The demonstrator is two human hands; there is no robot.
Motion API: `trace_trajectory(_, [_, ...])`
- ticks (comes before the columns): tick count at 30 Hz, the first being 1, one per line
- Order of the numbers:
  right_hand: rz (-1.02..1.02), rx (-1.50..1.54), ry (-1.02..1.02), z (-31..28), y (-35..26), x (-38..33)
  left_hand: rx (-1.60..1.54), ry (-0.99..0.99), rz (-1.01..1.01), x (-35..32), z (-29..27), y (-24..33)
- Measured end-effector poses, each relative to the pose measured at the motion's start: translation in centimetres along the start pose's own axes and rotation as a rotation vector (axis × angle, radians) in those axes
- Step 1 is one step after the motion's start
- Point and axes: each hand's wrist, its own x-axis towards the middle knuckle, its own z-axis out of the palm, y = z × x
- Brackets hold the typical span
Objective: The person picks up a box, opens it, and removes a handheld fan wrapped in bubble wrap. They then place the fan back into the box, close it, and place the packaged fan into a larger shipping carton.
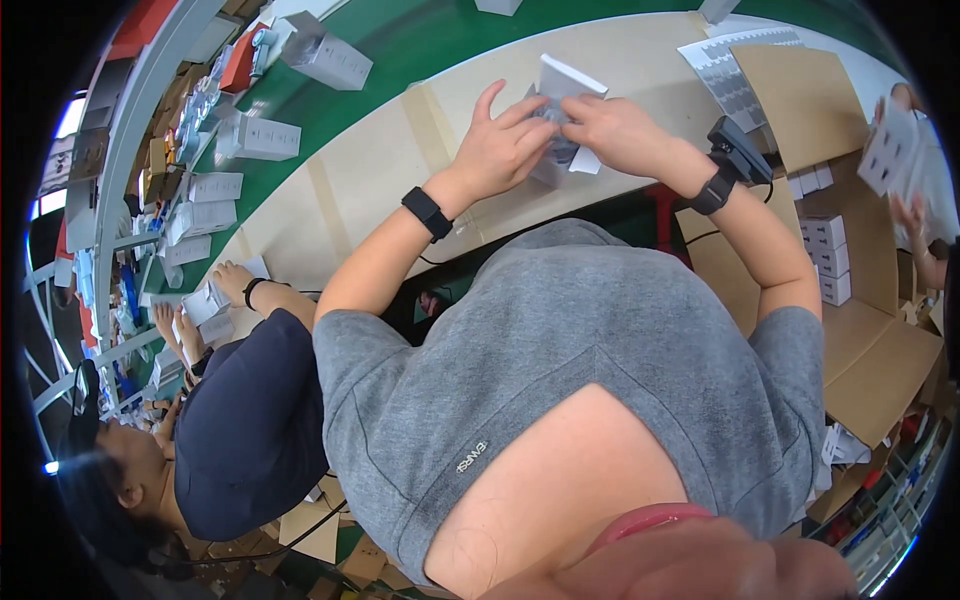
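Above the pale worktop, both of my hands meet at a small white box [572,77] with its lid flap raised. My left hand [497,150] has its fingertips at the box's mouth, one finger lifted away from the others. From the other side, my right hand [622,138] grips the box near the flap with bent fingers. A greyish, see-through item [556,112] shows between the fingertips; its kind cannot be made out. The fingers cover much of the box's front.
A green conveyor belt [405,50] carries white boxes [335,62] beyond the worktop [370,150]. Right of me are a sticker sheet [735,88], a black device [740,150] and an open carton [870,350] with small white boxes. A co-worker [250,430] sits left; another person's hands [908,215] hold boxes.
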Motion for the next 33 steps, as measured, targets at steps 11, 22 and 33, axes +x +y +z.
trace_trajectory(11, [-0.057,0.132,-0.117,-2.0,-0.8,-0.7,-0.054,-0.399,-0.01,1.9,-3.6,-1.2])
trace_trajectory(22, [-0.058,0.175,0.189,-1.3,-2.2,0.4,0.309,-0.439,0.07,3.5,-5.3,-1.9])
trace_trajectory(33, [0.035,0.352,0.19,-4.0,-3.3,1.8,-0.21,-0.401,-0.086,3.4,-7.3,-4.9])
